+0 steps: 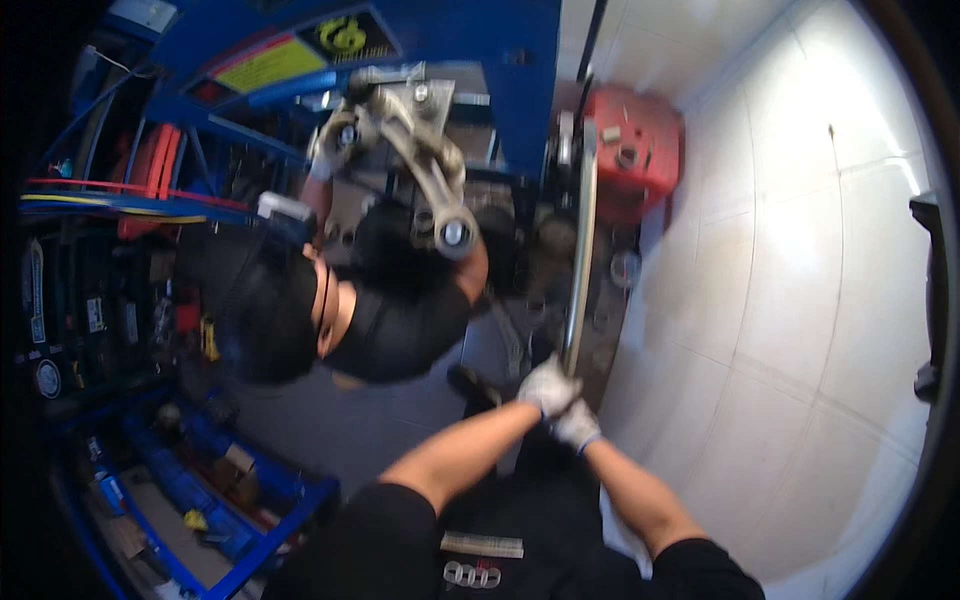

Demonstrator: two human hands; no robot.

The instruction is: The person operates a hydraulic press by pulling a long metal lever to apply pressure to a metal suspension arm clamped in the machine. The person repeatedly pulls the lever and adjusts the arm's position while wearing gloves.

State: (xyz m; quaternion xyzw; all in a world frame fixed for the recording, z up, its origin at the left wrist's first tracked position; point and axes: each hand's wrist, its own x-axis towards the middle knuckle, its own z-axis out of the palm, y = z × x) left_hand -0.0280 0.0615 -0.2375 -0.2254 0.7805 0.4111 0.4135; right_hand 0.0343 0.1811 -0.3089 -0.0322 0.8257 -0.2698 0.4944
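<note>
Fabric-gloved left hand (549,388) and right hand (577,426) wrap closed fingers around the near end of a smooth, cylindrical metal bar (583,240).

The exposure is uneven: the pale tiled surface (780,260) on the right is bright, nearly washed out in places, with a hard white streak of glare near its upper right edge. The left side sinks into murk, the dark cap (265,320) almost merging with its surroundings. A highlight runs along the metal bar (582,250). Fine detail is soft throughout (even the print on the yellow label (265,66) smears). Fisheye distortion bows the tile lines, and black vignetting swallows the corners.
</note>
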